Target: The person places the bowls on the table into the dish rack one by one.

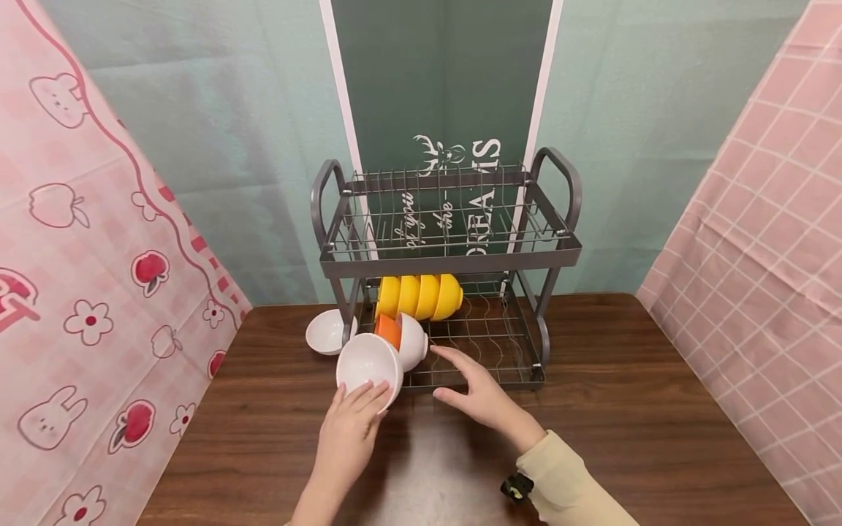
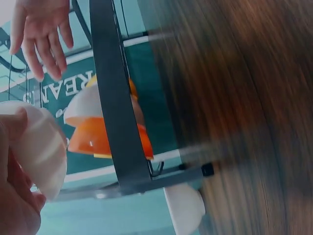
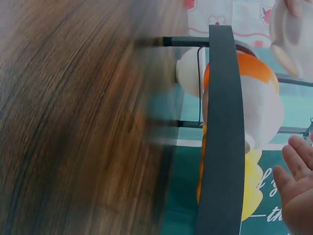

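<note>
My left hand grips a white bowl by its near rim, fingers over the inside; the left wrist view shows the thumb and fingers around the bowl. That bowl is tilted in front of the rack's lower left corner. On the lower shelf another white bowl stands on its side against an orange bowl. Behind them is a row of several yellow bowls. My right hand, fingers extended and holding nothing, is just right of the shelved white bowl; contact cannot be told.
A grey two-tier dish rack stands on the brown wooden table. Its upper tier carries wire dividers. One more white bowl sits on the table left of the rack. Patterned cloths hang around the sides.
</note>
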